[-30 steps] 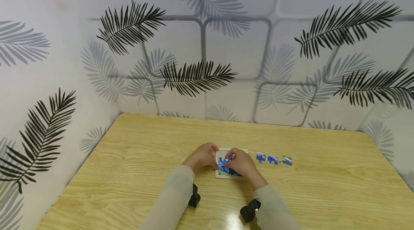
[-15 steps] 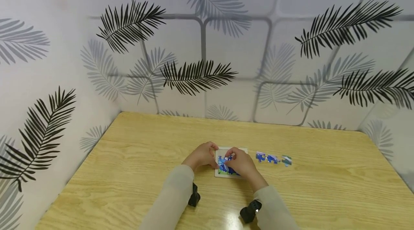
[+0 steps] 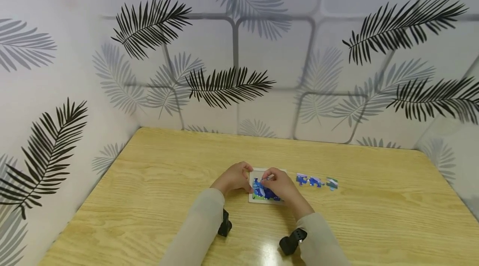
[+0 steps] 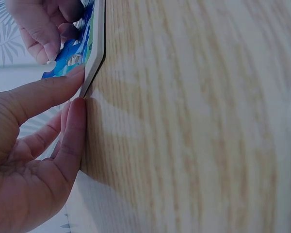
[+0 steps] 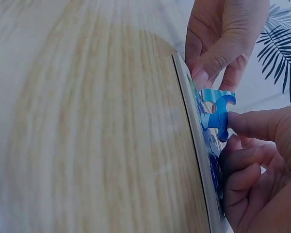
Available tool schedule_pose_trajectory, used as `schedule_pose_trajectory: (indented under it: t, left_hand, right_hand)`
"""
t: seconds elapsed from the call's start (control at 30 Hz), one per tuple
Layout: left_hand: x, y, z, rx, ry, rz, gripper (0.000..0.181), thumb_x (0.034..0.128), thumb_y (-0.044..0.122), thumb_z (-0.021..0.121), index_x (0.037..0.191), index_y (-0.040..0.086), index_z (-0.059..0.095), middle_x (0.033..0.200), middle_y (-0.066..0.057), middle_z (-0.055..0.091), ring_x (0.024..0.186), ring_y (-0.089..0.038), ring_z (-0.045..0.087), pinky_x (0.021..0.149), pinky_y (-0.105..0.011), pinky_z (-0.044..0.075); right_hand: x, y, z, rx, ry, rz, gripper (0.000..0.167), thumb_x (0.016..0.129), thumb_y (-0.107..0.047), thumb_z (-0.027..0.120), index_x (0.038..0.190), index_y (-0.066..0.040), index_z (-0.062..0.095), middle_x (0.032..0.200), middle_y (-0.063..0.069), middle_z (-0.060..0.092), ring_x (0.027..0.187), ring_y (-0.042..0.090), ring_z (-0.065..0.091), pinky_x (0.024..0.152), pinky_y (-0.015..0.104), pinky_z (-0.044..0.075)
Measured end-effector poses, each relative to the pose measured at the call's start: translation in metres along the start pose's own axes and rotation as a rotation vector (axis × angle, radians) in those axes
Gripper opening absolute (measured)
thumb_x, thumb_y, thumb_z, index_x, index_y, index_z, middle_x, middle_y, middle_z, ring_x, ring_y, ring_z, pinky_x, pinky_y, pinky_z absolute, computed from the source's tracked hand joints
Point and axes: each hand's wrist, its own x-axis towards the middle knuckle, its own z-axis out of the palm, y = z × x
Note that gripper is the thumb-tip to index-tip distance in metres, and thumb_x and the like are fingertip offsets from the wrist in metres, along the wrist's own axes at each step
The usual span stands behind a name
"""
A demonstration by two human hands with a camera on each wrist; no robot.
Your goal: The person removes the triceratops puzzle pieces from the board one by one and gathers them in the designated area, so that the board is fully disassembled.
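A wood-grained, yellowish table (image 3: pixel 172 162) is set close along the far wall (image 3: pixel 273 118), and its far corners are rounded. On its near part a bright patch of reflected light (image 3: pixel 269 253) is cast. The far wall is crossed by grey lines (image 3: pixel 235 48), by which rounded panels are outlined; over these, black fronds (image 3: pixel 230 88) are printed to left, middle and right, with grey fronds (image 3: pixel 248 2) scattered among them. The left wall (image 3: pixel 41 0) is marked with a large, slanting black frond (image 3: pixel 46 160) and paler ones, while the right wall (image 3: pixel 458 153) is only faintly patterned.
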Motion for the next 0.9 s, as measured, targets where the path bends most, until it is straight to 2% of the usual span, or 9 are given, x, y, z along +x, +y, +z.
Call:
schedule_pose_trajectory:
  t: [0.13, 0.3, 0.57, 0.73, 0.9]
  left_hand:
    - [0.001, 0.001, -0.001, 0.006, -0.006, 0.011, 0.058, 0.065, -0.002, 0.083, 0.115, 0.005, 0.055, 0.08, -0.005, 0.049, 0.069, -0.017, 0.044, 0.062, -0.026, 0.037]
    - [0.001, 0.0, 0.0, 0.009, -0.008, 0.014, 0.058, 0.0658, -0.002, 0.083, 0.115, 0.005, 0.055, 0.081, -0.005, 0.048, 0.068, -0.018, 0.044, 0.062, -0.027, 0.037]
    - [0.0, 0.001, 0.002, -0.006, 0.002, 0.003, 0.057, 0.0667, -0.003, 0.082, 0.116, 0.006, 0.055, 0.081, -0.006, 0.047, 0.069, -0.018, 0.044, 0.061, -0.027, 0.037]
    - [0.0, 0.0, 0.002, -0.004, 0.011, 0.005, 0.056, 0.0669, -0.004, 0.081, 0.115, 0.005, 0.054, 0.081, -0.006, 0.046, 0.069, -0.018, 0.043, 0.061, -0.028, 0.036]
    - [0.001, -0.001, 0.002, 0.008, 0.013, -0.002, 0.057, 0.0666, -0.003, 0.082, 0.115, 0.006, 0.055, 0.081, -0.006, 0.046, 0.07, -0.018, 0.043, 0.061, -0.028, 0.036]
  right_hand:
    - [0.002, 0.0, -0.001, 0.03, 0.022, 0.025, 0.007, 0.086, -0.01, 0.067, 0.09, -0.006, 0.062, 0.078, 0.004, 0.055, 0.073, 0.018, 0.048, 0.064, 0.028, 0.036]
    - [0.003, 0.001, -0.001, 0.114, 0.058, 0.06, 0.009, 0.084, -0.01, 0.069, 0.089, -0.004, 0.065, 0.078, 0.002, 0.056, 0.069, 0.016, 0.046, 0.06, 0.025, 0.038]
    - [0.001, 0.003, -0.009, 0.236, 0.089, 0.145, 0.012, 0.087, -0.014, 0.068, 0.094, -0.004, 0.067, 0.08, 0.0, 0.058, 0.067, 0.014, 0.046, 0.059, 0.025, 0.039]
    - [-0.005, 0.01, -0.024, 0.243, 0.107, 0.134, 0.012, 0.088, -0.013, 0.066, 0.094, -0.002, 0.066, 0.083, 0.0, 0.058, 0.07, 0.014, 0.045, 0.06, 0.025, 0.039]
    - [-0.012, 0.022, -0.045, 0.188, 0.115, 0.137, 0.014, 0.089, -0.013, 0.065, 0.095, -0.001, 0.065, 0.081, 0.0, 0.057, 0.068, 0.014, 0.045, 0.059, 0.025, 0.038]
